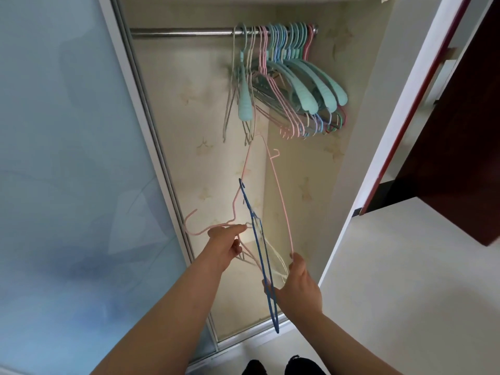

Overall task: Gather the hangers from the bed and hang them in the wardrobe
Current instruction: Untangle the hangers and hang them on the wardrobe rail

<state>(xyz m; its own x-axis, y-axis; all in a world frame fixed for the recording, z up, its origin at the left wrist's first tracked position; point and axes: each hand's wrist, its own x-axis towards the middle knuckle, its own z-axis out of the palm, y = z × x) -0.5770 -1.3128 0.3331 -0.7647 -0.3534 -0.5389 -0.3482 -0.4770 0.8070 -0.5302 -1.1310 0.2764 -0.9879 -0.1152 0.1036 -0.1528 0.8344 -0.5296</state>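
The right hand (299,286) grips a blue hanger (261,255) and the lower end of a pink hanger (280,190). Just left of it, the left hand (226,246) pinches the pink hanger's neck, with pale hangers (273,259) between both hands. Above and beyond the hands, many hangers (292,79) crowd the right end of the wardrobe rail (181,32).

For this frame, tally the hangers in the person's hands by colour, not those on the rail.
Pink wire hanger: 1
Blue wire hanger: 1
White wire hangers: overlapping, count unclear
Total: 2 clearly separable, plus the white ones, held between left hand and right hand.
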